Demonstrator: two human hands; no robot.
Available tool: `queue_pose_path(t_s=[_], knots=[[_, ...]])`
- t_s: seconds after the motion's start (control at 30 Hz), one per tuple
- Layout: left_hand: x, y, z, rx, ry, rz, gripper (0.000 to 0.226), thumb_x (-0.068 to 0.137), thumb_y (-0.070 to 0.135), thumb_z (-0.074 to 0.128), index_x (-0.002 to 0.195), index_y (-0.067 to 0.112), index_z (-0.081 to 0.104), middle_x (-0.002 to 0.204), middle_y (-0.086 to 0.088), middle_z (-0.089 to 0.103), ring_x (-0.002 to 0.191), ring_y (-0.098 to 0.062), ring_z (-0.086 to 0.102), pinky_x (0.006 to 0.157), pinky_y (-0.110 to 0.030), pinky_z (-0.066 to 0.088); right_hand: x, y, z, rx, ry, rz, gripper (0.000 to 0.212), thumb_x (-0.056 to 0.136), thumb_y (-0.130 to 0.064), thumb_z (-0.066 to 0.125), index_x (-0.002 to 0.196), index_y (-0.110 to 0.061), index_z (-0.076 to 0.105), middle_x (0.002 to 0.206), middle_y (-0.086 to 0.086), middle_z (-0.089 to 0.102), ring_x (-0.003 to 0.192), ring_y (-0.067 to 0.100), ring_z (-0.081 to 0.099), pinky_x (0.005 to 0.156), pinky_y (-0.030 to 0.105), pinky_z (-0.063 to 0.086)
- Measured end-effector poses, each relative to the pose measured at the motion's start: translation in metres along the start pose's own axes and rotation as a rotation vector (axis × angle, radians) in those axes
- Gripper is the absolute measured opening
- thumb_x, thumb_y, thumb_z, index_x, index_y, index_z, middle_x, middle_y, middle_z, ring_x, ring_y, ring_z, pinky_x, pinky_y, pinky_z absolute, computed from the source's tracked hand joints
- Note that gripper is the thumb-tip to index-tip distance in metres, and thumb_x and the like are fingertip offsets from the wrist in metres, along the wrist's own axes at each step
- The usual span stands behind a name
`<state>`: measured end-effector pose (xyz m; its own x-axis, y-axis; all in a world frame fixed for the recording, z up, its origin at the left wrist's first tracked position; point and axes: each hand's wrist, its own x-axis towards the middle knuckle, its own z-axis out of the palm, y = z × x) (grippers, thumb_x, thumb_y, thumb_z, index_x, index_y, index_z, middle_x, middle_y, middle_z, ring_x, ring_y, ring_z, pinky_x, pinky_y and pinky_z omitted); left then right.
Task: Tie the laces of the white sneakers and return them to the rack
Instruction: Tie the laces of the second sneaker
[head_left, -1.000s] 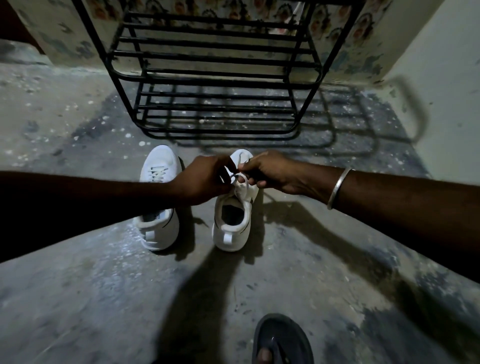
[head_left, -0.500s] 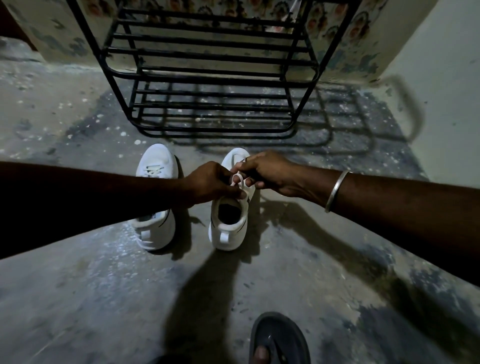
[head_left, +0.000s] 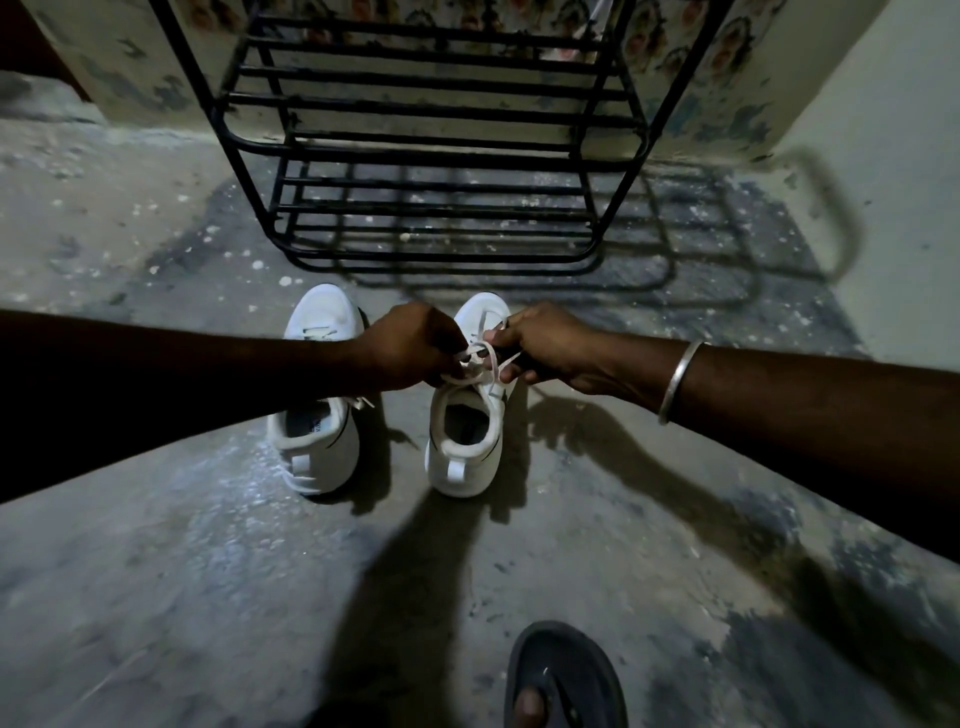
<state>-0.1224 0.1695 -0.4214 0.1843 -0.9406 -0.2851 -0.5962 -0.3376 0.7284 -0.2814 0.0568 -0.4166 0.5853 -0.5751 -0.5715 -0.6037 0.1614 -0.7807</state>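
Two white sneakers stand side by side on the concrete floor, toes toward the rack. Over the right sneaker (head_left: 465, 447) both hands meet. My left hand (head_left: 410, 345) pinches one part of its white laces (head_left: 480, 366), and my right hand (head_left: 545, 345) pinches the other part, with a small loop showing between the fingers. The left sneaker (head_left: 317, 447) is partly covered by my left forearm; its lace ends lie loose by the collar. The black metal rack (head_left: 431, 156) stands just beyond the shoes with bare shelves.
A pale wall (head_left: 883, 182) rises close on the right. A patterned wall runs behind the rack. My foot in a dark sandal (head_left: 563, 680) rests at the bottom edge. A metal bangle (head_left: 680, 379) circles my right wrist.
Both hands have stayed on the right sneaker's laces, working them; the loop between the fingers now shows more plainly. The view has shifted slightly closer to the rack.
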Motion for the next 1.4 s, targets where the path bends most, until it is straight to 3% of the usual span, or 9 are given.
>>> queue_pose_path(t_s=[0.27,0.47,0.63,0.83,0.97,1.13,1.23,1.33,1.4], knots=[[-0.003,0.003,-0.018,0.188,-0.075,0.092,0.02,0.091,0.003,0.069,0.11,0.002,0.075,0.088,-0.01,0.078,0.077,-0.021,0.078,0.067,-0.023,0.062,-0.01,0.0,-0.001,-0.084,-0.007,-0.034,0.027,0.099,-0.017,0.06,0.112,0.006,0.069,0.09,0.013,0.075,0.055,0.012,0.062,0.049,0.022,0.036],[-0.011,0.011,-0.046,-0.101,-0.031,0.069,0.018,0.097,0.004,0.06,0.11,0.004,0.072,0.095,-0.01,0.075,0.087,-0.019,0.073,0.076,-0.03,0.062,-0.015,0.002,-0.001,-0.1,-0.001,-0.059,0.025,0.099,-0.018,0.059,0.107,0.003,0.071,0.09,0.012,0.074,0.053,0.01,0.064,0.051,0.024,0.041],[-0.012,0.005,-0.062,-0.192,-0.026,0.021,0.015,0.098,0.001,0.057,0.101,-0.002,0.071,0.074,-0.011,0.062,0.065,-0.022,0.059,0.057,-0.03,0.052,-0.015,-0.003,0.004,-0.1,-0.039,-0.06,0.015,0.099,-0.018,0.059,0.1,-0.008,0.07,0.088,0.008,0.072,0.069,0.019,0.066,0.048,0.022,0.045],[-0.011,-0.006,-0.068,0.156,-0.101,-0.006,0.016,0.092,-0.005,0.059,0.094,0.005,0.073,0.069,-0.01,0.064,0.047,-0.011,0.055,0.038,-0.015,0.041,-0.015,-0.002,0.002,-0.09,0.015,0.003,0.02,0.103,-0.013,0.046,0.097,-0.003,0.063,0.083,0.009,0.065,0.064,0.021,0.062,0.043,0.023,0.05],[-0.008,-0.025,-0.07,0.499,-0.151,0.033,0.014,0.093,0.005,0.063,0.098,0.006,0.076,0.078,-0.006,0.07,0.058,-0.009,0.058,0.049,-0.006,0.038,-0.013,0.007,-0.016,-0.322,0.007,0.168,0.024,0.101,-0.01,0.042,0.087,-0.006,0.06,0.081,0.01,0.065,0.056,0.021,0.063,0.05,0.026,0.048],[-0.007,-0.043,-0.057,0.749,-0.123,0.083,0.016,0.089,0.011,0.065,0.098,0.013,0.079,0.081,-0.002,0.073,0.082,-0.025,0.067,0.078,-0.03,0.054,-0.017,0.017,-0.02,-0.472,-0.154,0.369,0.028,0.103,-0.017,0.04,0.082,-0.011,0.057,0.073,0.003,0.06,0.057,0.017,0.064,0.045,0.018,0.043],[-0.009,-0.041,-0.049,0.802,-0.15,0.054,0.017,0.089,0.011,0.063,0.099,0.013,0.077,0.068,0.009,0.061,0.079,-0.02,0.063,0.076,-0.026,0.049,-0.015,0.023,-0.015,-0.514,-0.188,0.393,0.03,0.104,-0.027,0.046,0.083,-0.01,0.059,0.075,0.006,0.064,0.063,0.019,0.065,0.048,0.02,0.046],[-0.01,-0.039,-0.046,0.809,-0.182,0.078,0.025,0.094,0.024,0.063,0.117,0.019,0.07,0.103,-0.001,0.073,0.108,-0.023,0.066,0.091,-0.031,0.05,-0.015,0.023,-0.02,-0.608,-0.212,0.427,0.044,0.096,-0.047,0.06,0.099,-0.003,0.06,0.083,0.013,0.072,0.064,0.022,0.07,0.05,0.022,0.052],[-0.011,-0.036,-0.042,0.818,-0.192,0.121,0.039,0.094,0.032,0.065,0.132,0.022,0.062,0.12,-0.004,0.066,0.119,-0.025,0.058,0.099,-0.037,0.047,-0.016,0.022,-0.023,-0.694,-0.188,0.369,0.045,0.091,-0.048,0.069,0.101,-0.004,0.06,0.086,0.016,0.074,0.062,0.024,0.072,0.05,0.024,0.054]])
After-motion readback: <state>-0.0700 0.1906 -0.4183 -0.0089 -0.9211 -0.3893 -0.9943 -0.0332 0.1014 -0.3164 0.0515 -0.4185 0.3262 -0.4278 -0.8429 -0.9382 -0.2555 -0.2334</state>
